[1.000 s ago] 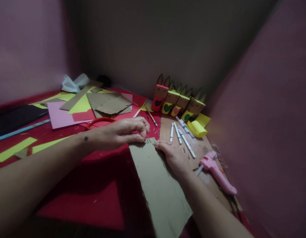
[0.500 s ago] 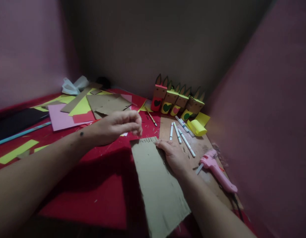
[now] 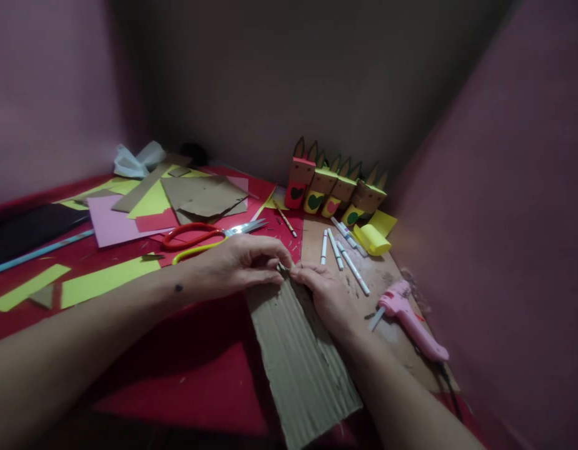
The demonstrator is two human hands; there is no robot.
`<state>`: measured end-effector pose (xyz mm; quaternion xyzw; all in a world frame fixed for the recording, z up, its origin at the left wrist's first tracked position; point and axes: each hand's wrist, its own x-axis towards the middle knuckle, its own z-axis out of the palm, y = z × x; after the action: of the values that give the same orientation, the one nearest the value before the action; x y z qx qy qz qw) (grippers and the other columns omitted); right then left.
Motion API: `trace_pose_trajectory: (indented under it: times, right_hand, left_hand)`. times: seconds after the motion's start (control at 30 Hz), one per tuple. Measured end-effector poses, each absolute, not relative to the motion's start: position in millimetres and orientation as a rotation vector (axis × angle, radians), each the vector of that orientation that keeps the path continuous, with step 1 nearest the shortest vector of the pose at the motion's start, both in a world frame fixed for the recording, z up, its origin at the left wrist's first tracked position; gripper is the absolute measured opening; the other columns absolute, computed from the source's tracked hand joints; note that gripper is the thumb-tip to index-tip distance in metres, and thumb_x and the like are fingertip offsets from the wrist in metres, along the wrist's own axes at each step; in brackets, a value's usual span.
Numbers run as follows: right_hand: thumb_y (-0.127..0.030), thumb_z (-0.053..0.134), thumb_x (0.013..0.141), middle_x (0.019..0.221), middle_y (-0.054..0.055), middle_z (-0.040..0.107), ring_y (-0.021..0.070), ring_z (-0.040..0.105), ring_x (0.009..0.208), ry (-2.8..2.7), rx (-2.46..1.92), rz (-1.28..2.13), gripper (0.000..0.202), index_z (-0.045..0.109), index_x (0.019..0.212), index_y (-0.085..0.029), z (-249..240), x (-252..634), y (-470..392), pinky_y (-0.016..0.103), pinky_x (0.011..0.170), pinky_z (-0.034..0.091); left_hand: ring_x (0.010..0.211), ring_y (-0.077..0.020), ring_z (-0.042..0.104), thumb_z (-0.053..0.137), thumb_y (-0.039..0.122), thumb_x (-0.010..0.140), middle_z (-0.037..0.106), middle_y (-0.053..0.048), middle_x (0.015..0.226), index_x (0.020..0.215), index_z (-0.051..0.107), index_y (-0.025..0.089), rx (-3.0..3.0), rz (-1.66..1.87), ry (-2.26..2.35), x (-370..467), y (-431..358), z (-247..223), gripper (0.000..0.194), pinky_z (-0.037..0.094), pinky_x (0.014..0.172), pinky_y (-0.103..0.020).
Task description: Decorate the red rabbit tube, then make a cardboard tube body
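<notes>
A long piece of cardboard (image 3: 302,362), its ribbed face showing, slants from the centre toward the bottom edge. My left hand (image 3: 255,262) pinches its far end with thumb and fingers. Right beside it, my right hand (image 3: 321,287) grips the far right corner, fingertips nearly touching those of the left. Scissors (image 3: 199,237) with red and yellow handles lie behind my left hand, blades pointing right.
Paper-and-cardboard figures (image 3: 335,190) stand in a row at the back. Several markers (image 3: 352,269), a yellow paper roll (image 3: 373,239) and a pink glue gun (image 3: 413,322) lie at right. Paper sheets (image 3: 113,219) and cardboard scraps (image 3: 207,195) cover the back left.
My left hand has come down and closed on the cardboard's far end. The cardboard now shows a ribbed face instead of a smooth one. The scissors and a yellow strip have come into fuller view.
</notes>
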<state>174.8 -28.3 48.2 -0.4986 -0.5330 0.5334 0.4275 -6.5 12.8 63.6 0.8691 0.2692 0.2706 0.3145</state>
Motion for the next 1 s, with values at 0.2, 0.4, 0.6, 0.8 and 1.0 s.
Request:
trace_pose_trajectory:
  times: [0.2,0.4,0.6,0.8,1.0]
  right_hand:
    - [-0.027,0.052,0.065,0.056,-0.003,0.044,0.0128,0.04,0.059,-1.368,-1.21,1.309,0.015,0.049,0.051,-0.021,43.3,176.3,-29.4,0.025,0.057,0.032]
    - [-0.029,0.05,0.064,0.054,-0.003,0.04,0.0123,0.036,0.056,-1.382,-1.286,1.304,0.017,0.045,0.05,-0.022,45.4,175.6,-27.6,0.026,0.053,0.03]
    - [-0.03,0.052,0.063,0.051,-0.004,0.033,0.0117,0.033,0.054,-1.347,-1.373,1.208,0.024,0.037,0.045,-0.023,48.1,178.3,-23.9,0.026,0.05,0.027]
    - [-0.028,0.051,0.067,0.052,-0.004,0.036,0.0106,0.033,0.052,-1.374,-1.334,1.268,0.021,0.042,0.049,-0.021,47.8,175.9,-29.8,0.025,0.049,0.026]
    - [-0.027,0.048,0.075,0.056,-0.005,0.037,0.0106,0.036,0.056,-1.422,-1.25,1.248,0.019,0.044,0.057,-0.02,44.2,175.5,-33.8,0.025,0.054,0.028]
  left_hand:
    - [0.07,-0.0111,0.056,0.059,0.018,0.085,0.061,-0.001,0.076,0.08,0.065,0.017,2.304,0.808,0.643,-1.0,10.9,56.7,0.008,0.043,0.063,-0.022]
    - [0.069,-0.0125,0.052,0.047,0.016,0.088,0.057,-0.002,0.077,0.077,0.054,0.017,2.538,0.76,0.619,-4.3,7.6,54.5,0.013,0.04,0.06,-0.023]
    - [0.065,-0.0111,0.052,0.046,0.021,0.091,0.054,-0.001,0.076,0.082,0.05,0.018,2.281,0.789,0.624,-15.6,11.3,69.5,0.011,0.044,0.058,-0.023]
    - [0.061,-0.0109,0.058,0.05,0.02,0.09,0.061,-0.001,0.073,0.09,0.056,0.016,2.102,0.677,0.689,-15.0,12.1,72.6,0.007,0.047,0.054,-0.022]
    - [0.07,-0.0115,0.059,0.061,0.02,0.084,0.066,-0.002,0.078,0.085,0.066,0.016,2.455,0.798,0.729,-5.8,12.7,60.7,0.007,0.046,0.063,-0.022]
